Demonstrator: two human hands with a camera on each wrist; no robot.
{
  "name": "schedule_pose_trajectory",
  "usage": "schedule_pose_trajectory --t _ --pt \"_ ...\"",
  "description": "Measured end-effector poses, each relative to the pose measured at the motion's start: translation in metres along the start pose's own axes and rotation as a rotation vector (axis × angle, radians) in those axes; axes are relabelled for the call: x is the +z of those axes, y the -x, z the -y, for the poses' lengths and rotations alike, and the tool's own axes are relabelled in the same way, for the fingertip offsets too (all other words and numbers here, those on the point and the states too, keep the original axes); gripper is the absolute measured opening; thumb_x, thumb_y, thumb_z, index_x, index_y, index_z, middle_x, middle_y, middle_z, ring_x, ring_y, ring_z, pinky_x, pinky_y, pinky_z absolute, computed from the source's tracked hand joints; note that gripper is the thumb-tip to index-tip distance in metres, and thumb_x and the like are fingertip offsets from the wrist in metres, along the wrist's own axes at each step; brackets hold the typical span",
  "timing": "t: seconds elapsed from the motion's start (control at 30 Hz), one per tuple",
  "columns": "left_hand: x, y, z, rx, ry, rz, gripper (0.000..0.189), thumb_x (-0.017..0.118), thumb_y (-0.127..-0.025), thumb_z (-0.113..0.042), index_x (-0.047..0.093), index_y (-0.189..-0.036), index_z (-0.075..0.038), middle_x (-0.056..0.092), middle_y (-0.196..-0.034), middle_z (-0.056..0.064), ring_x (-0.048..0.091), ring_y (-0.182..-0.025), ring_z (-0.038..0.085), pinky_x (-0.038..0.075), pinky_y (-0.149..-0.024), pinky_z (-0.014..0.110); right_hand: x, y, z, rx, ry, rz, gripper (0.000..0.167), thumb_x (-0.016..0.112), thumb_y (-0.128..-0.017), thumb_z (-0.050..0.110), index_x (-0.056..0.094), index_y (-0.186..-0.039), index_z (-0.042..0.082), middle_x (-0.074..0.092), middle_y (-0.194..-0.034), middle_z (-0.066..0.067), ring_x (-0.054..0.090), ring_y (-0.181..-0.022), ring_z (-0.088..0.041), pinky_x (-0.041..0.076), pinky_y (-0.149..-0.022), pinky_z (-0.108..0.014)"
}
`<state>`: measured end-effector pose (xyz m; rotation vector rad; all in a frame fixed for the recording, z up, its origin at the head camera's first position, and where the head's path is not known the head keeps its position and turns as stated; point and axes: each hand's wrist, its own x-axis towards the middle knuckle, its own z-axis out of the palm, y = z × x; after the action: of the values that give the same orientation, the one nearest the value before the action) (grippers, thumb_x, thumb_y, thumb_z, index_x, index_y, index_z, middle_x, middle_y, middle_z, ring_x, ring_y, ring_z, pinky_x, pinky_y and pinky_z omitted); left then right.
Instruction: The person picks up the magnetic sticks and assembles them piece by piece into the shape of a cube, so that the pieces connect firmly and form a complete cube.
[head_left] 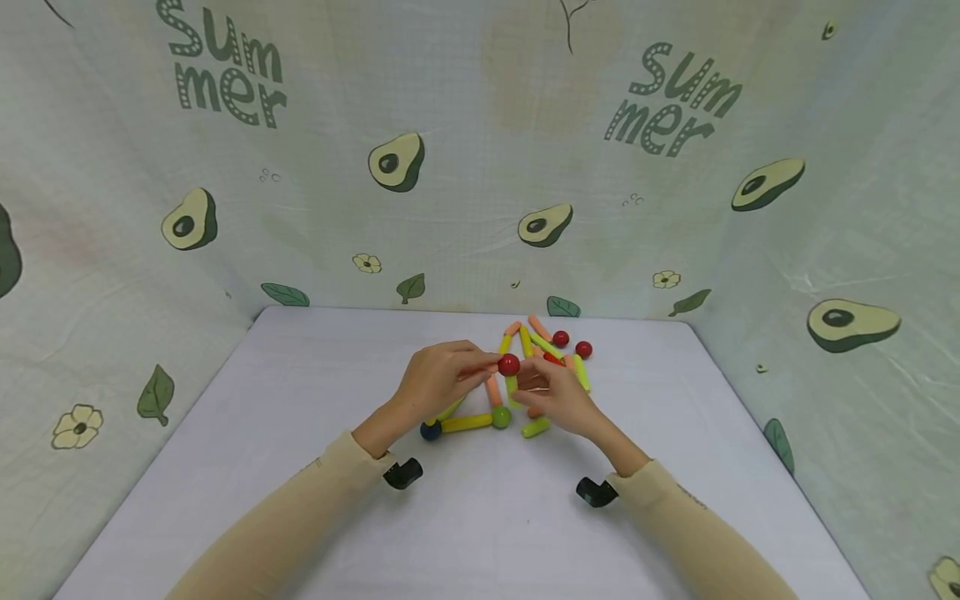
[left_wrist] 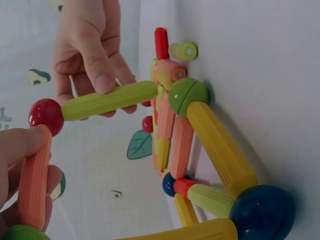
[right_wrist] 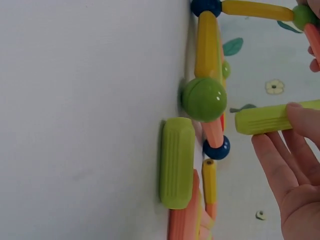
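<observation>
Grip, left: my left hand (head_left: 442, 377) has its fingers curled round a salmon stick (left_wrist: 34, 185); the gap is narrowed to the stick's thickness.
Grip, right: my right hand (head_left: 562, 400) pinches a lime stick (left_wrist: 127, 97), thumb on one side and fingers on the other; the gap equals the stick's thickness; one end projects free.
Joint in hand: a red ball (left_wrist: 46, 116) sits at the upper end of the salmon stick, raised above the table (head_left: 517, 542), between my hands; one end of the lime stick meets it; whether my left fingertip also touches the ball, I cannot tell.
Lower connection: the salmon stick meets an upper green ball (right_wrist: 304, 16); a raised yellow stick (right_wrist: 257, 10) links that ball to a large blue ball (left_wrist: 262, 212).
Base: the large blue ball rests on the table; a lower yellow stick (left_wrist: 220, 145) joins it to a lower green ball (left_wrist: 192, 95); a second salmon stick runs from there to a far blue ball (right_wrist: 216, 147).
Loose parts: a short lime stick (right_wrist: 177, 162) lies near the lower green ball; a heap of sticks (head_left: 526, 340) in mixed colours lies beyond my right hand; two spare red balls (head_left: 583, 349) rest beside the heap.
Surround: printed cloth (head_left: 465, 83) stands behind the table.
</observation>
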<state>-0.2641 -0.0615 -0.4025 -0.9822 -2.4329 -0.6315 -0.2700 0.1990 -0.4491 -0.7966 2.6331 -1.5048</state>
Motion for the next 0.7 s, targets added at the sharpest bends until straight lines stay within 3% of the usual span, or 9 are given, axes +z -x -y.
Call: schedule_pose_trajectory --t 0.3,0.5,0.7 --pt "0.001 0.001 0.0 -0.017 -0.01 0.034 0.028 0.084 -0.094 -0.026 0.082 -0.122 -0.025 0.078 -0.1 -0.01 0.061 -0.074 0.006 0.046 -0.061 0.019 0.011 -0.001 -0.004 0.031 -0.027 -0.008 0.036 0.081 -0.095 0.01 0.066 -0.128 0.012 0.071 -0.118 -0.008 0.073 -0.113 -0.028 0.061 -0.093 -0.032" --pt "0.0 0.001 0.0 -0.009 -0.008 0.035 0.029 0.084 -0.094 -0.026 0.082 -0.123 -0.025 0.078 -0.099 -0.009 0.06 -0.073 0.006 0.046 -0.06 0.02 0.014 -0.003 -0.004 0.007 -0.032 0.01 0.037 0.081 -0.095 0.009 0.064 -0.128 0.011 0.071 -0.116 -0.009 0.073 -0.112 -0.028 0.061 -0.092 -0.03" --pt "-0.01 0.004 0.004 -0.051 -0.009 0.075 0.031 0.082 -0.095 -0.034 0.081 -0.125 -0.025 0.079 -0.102 -0.009 0.061 -0.077 0.006 0.05 -0.066 0.022 0.016 -0.004 -0.003 -0.035 -0.017 0.024 0.04 0.08 -0.095 0.007 0.062 -0.13 0.011 0.071 -0.117 -0.01 0.074 -0.112 -0.028 0.061 -0.093 -0.032"
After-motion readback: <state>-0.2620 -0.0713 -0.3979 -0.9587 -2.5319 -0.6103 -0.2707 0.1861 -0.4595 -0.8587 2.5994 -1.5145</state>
